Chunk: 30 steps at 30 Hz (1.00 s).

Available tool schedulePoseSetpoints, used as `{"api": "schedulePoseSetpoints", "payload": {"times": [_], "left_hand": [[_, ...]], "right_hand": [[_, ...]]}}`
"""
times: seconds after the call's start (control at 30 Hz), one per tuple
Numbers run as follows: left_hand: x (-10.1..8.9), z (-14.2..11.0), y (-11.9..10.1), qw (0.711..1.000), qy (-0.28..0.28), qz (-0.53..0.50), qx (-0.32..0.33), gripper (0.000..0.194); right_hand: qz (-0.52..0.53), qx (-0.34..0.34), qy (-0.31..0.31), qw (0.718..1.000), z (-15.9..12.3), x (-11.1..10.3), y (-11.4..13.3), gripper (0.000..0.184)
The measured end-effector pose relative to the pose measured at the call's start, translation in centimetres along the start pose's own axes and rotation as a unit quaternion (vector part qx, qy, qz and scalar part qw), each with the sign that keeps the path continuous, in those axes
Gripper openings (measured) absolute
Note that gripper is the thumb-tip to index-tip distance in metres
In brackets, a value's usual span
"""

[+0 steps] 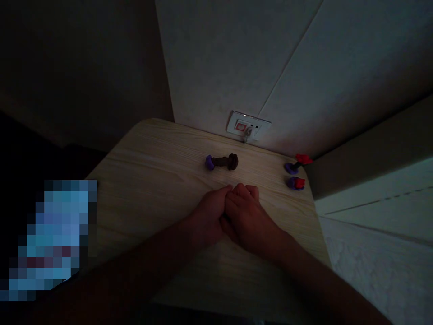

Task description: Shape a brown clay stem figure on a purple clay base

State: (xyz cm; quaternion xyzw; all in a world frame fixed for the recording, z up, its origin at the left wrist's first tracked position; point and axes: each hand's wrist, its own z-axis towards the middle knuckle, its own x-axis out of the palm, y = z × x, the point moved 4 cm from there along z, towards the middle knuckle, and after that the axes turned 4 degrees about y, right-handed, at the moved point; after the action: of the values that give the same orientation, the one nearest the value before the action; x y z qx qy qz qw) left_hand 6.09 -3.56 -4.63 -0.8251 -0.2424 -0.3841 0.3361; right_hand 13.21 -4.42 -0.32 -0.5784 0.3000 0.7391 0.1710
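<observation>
My left hand (209, 216) and my right hand (248, 214) rest together on a light wooden table (152, 180), fingers curled and pressed against each other. Whether anything sits inside them is hidden. Just beyond my fingers lies a dark brown clay piece with a purple end (222, 161). Near the table's right edge stand a purple and red clay piece (297, 163) and a second one (296, 183) in front of it. The room is dim.
A white wall socket plate with a red switch (248, 125) is mounted on the wall behind the table. A pale bed surface (379, 234) lies to the right. A blurred bluish patch (54, 234) sits at the left.
</observation>
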Motion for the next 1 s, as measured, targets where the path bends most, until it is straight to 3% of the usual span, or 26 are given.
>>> {"api": "schedulePoseSetpoints", "payload": {"times": [0.1, 0.27, 0.63, 0.83, 1.0], "left_hand": [[0.5, -0.4, 0.1, 0.998, -0.007, -0.012, -0.057, 0.028], [1.6, -0.4, 0.0, 0.996, 0.018, -0.053, -0.068, 0.034], [2.5, -0.3, 0.6, 0.988, 0.062, -0.082, -0.119, 0.035], [2.5, -0.2, 0.6, 0.986, 0.073, -0.099, -0.109, 0.029], [2.1, 0.2, 0.0, 0.993, 0.079, -0.090, -0.017, 0.030]], "right_hand": [[0.047, 0.001, -0.002, 0.999, -0.1, 0.0, -0.2, 0.016], [0.093, 0.002, -0.052, 0.994, -0.3, -0.2, -0.6, 0.017], [0.072, -0.024, -0.144, 0.987, -0.7, -0.8, -0.2, 0.026], [0.106, -0.024, -0.155, 0.982, -0.8, -0.6, 0.0, 0.031], [0.065, 0.024, -0.117, 0.991, -0.5, -0.7, -0.9, 0.020]]}}
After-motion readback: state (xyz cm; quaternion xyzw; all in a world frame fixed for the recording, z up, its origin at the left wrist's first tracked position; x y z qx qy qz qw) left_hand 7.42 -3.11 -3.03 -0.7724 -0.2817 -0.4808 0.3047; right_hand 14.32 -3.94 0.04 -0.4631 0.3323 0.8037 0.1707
